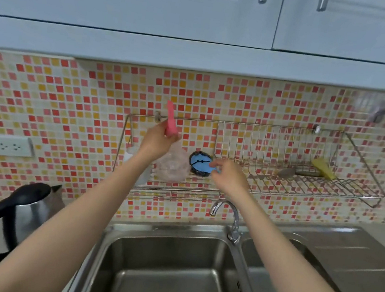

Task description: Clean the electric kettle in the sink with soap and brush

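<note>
Just beside the sink (175, 230) stands the kettle (31, 212) — steel, black-handled.

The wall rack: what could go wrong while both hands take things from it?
The pink brush in the left hand could snag the rack rail. The blue scrubber, pinched by the right hand, might drop into the sink. The left forearm passes near the kettle and could knock it.

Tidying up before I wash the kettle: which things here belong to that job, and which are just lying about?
For the job: kettle, sink, faucet, pink-handled tool gripped by the left hand, blue scrubber pinched by the right hand.
Lying about: yellow object on the wire rack, wall sockets.
</note>
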